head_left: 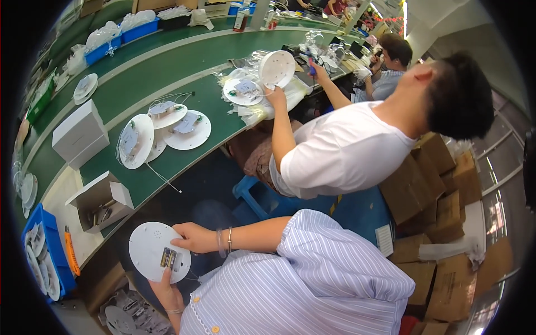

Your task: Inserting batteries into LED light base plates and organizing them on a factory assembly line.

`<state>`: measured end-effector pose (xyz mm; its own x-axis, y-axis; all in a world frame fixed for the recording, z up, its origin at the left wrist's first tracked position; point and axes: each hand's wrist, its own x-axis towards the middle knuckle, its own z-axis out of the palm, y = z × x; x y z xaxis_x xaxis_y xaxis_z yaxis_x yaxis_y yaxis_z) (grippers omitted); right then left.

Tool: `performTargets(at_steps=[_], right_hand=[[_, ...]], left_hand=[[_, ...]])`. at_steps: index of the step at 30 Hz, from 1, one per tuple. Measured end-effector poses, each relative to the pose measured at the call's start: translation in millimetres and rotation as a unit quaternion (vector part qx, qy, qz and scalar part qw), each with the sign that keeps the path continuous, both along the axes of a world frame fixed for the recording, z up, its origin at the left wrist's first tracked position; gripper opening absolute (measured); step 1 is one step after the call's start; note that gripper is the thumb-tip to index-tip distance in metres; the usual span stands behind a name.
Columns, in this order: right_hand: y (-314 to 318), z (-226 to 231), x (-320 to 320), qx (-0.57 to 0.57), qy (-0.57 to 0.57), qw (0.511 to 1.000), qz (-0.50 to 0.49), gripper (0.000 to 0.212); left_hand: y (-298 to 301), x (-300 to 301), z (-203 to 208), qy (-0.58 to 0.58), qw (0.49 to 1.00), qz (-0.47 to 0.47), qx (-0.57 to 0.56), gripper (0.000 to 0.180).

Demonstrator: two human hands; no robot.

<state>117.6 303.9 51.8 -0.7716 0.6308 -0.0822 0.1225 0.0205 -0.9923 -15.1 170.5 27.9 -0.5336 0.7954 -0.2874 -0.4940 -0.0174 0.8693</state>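
Note:
Low in front of me I hold a round white disc-shaped unit (149,245) in both hands. Its upturned face has a group of small holes and an open battery bay with batteries (168,257) in it. My right hand (195,238) grips the edge at the upper right, thumb lying on the face. From below, my left hand (165,287) holds the rim, thumb beside the batteries; its other fingers are mostly hidden. Just beyond the disc, at the bench edge, stands an open white box (103,204) with batteries inside.
Several white discs with wires (188,134) lie on the green bench (173,173) near a closed white box (80,135). A blue bin (66,262) and an orange cutter (71,251) are at left. A co-worker (346,151) holds another disc and a tool. Cartons (416,187) fill the right.

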Motion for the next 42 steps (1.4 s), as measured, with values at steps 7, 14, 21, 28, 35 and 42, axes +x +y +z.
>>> performTargets(at_steps=[7,14,21,28,35,42], right_hand=[[1,-29,-18,-0.015,0.002,1.0,-0.003,0.019],[-2,-16,-21,-0.037,-0.09,0.995,0.004,0.017],[5,-19,-11,0.011,-0.067,0.998,0.011,0.014],[-5,1,-15,0.01,-0.018,0.999,0.034,0.02],[-11,-5,-15,0.001,-0.024,1.0,0.018,0.019],[-22,-11,-14,0.076,-0.058,0.994,0.044,0.02]], left_hand=[[0,-8,-13,-0.017,1.0,0.01,-0.023,0.058],[-4,-9,-17,0.006,0.999,0.035,-0.028,0.058],[9,-1,-16,-0.021,0.999,0.044,-0.025,0.055],[12,-12,-4,0.054,0.987,0.154,0.002,0.065],[8,-9,-24,0.283,0.947,0.133,-0.073,0.091],[12,-8,-16,0.343,0.916,0.125,-0.164,0.097]])
